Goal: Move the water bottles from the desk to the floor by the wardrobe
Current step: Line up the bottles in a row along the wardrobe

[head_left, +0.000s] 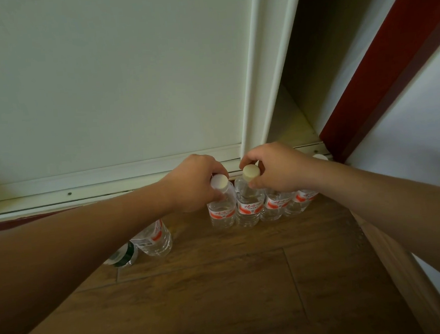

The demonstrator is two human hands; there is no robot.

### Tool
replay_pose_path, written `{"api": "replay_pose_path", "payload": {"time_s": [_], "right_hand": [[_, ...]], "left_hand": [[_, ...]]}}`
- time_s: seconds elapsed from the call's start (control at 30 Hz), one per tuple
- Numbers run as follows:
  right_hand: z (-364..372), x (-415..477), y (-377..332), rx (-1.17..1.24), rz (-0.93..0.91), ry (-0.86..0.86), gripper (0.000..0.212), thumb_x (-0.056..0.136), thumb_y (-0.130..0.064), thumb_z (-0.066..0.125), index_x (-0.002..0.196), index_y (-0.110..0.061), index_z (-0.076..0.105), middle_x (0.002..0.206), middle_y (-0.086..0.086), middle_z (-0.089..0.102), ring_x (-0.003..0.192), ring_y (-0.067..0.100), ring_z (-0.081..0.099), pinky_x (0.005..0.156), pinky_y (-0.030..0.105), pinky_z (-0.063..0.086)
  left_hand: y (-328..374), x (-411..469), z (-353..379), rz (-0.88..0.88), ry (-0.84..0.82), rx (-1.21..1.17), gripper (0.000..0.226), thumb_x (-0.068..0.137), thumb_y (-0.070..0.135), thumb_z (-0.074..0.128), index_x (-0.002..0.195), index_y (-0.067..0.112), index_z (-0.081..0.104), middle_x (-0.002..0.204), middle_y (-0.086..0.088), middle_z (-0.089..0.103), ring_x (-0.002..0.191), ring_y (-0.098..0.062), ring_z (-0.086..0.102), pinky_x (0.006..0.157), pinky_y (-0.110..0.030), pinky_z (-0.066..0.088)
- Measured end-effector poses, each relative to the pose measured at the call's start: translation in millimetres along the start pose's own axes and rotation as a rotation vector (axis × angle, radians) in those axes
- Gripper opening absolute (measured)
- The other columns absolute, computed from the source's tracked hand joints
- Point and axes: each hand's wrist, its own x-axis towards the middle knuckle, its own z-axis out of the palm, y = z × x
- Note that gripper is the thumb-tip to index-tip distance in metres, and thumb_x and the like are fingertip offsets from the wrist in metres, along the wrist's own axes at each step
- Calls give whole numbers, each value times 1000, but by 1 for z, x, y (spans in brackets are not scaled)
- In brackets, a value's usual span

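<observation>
Several clear water bottles with red-and-white labels stand in a row on the wooden floor (pixel 223 285) against the pale wardrobe (pixel 107 83). My left hand (pixel 196 183) grips the neck of the leftmost bottle in the row (pixel 222 214), just under its white cap. My right hand (pixel 274 167) pinches the neck of the bottle beside it (pixel 250 209), below its cream cap. Two more labelled bottles (pixel 272 207) stand to the right, partly hidden by my right wrist. Another labelled bottle (pixel 154 238) stands apart at the left, half hidden behind my left forearm.
A bottle with a dark green label (pixel 123 256) stands beside the separate bottle. The wardrobe's sliding door is open on the right, showing a dark interior (pixel 308 67). A red door frame (pixel 379 70) and a wooden skirting board (pixel 406 270) border the right side.
</observation>
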Motion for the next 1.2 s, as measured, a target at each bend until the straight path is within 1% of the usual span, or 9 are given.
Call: {"api": "replay_pose_path", "payload": {"time_s": [0.13, 0.2, 0.4, 0.57, 0.73, 0.83, 0.9, 1.03, 1.2], "right_hand": [[0, 0, 0, 0, -2, 1, 42, 83, -24, 77, 123, -26, 63, 92, -19, 54, 80, 1, 55, 61, 19, 41], [0, 0, 0, -3, -2, 4, 43, 83, -23, 77, 123, -26, 63, 93, -18, 54, 80, 1, 55, 61, 19, 41], [1, 0, 1, 12, -6, 5, 43, 82, -22, 77, 122, -26, 63, 93, -19, 55, 81, 1, 55, 63, 19, 41], [2, 0, 2, 6, -4, 11, 42, 82, -20, 76, 121, -28, 63, 94, -19, 56, 80, 1, 56, 62, 20, 42], [2, 1, 2, -12, -15, 9, 45, 80, -22, 77, 121, -29, 62, 100, -15, 61, 82, 1, 56, 65, 22, 45], [1, 0, 1, -19, -22, 17, 46, 81, -22, 77, 123, -29, 62, 100, -16, 59, 81, 0, 54, 64, 20, 42], [0, -1, 1, -25, -28, 20, 47, 81, -22, 77, 124, -29, 61, 102, -15, 59, 81, -1, 53, 63, 19, 40], [-1, -3, -1, -12, -21, 14, 47, 81, -21, 77, 124, -27, 61, 95, -19, 56, 80, -1, 54, 62, 19, 40], [-2, -4, -1, 0, -26, 11, 49, 81, -21, 78, 127, -27, 60, 110, -12, 61, 92, 6, 57, 67, 20, 43]], "left_hand": [[-1, 0, 0, 9, 4, -3, 31, 81, 28, 81, 111, 24, 72, 95, 13, 61, 79, -3, 54, 67, -18, 41], [-1, 0, 0, 11, 6, -8, 32, 80, 29, 81, 111, 24, 72, 94, 13, 60, 78, -3, 53, 67, -18, 41], [-1, 0, 1, -3, 5, -20, 34, 78, 29, 83, 110, 24, 71, 98, 11, 62, 83, -7, 56, 71, -21, 46], [0, -1, 4, 0, -3, -8, 36, 76, 31, 84, 109, 25, 69, 101, 10, 63, 89, -9, 58, 77, -26, 51], [-3, -1, 7, 11, -6, 34, 44, 76, 31, 84, 116, 26, 65, 107, 10, 61, 94, -10, 56, 81, -27, 49], [-5, -1, 9, 9, -9, 43, 47, 77, 31, 83, 119, 26, 64, 109, 10, 60, 96, -10, 55, 79, -24, 45], [-6, -2, 9, 9, -10, 44, 47, 77, 32, 83, 119, 26, 64, 108, 10, 59, 95, -10, 55, 79, -25, 45], [-6, -2, 10, 15, -15, 52, 46, 76, 33, 83, 118, 26, 64, 108, 9, 60, 95, -11, 56, 81, -27, 49], [-7, -1, 11, 13, -12, 43, 48, 76, 36, 83, 119, 28, 63, 107, 10, 59, 95, -10, 55, 79, -26, 47]]}}
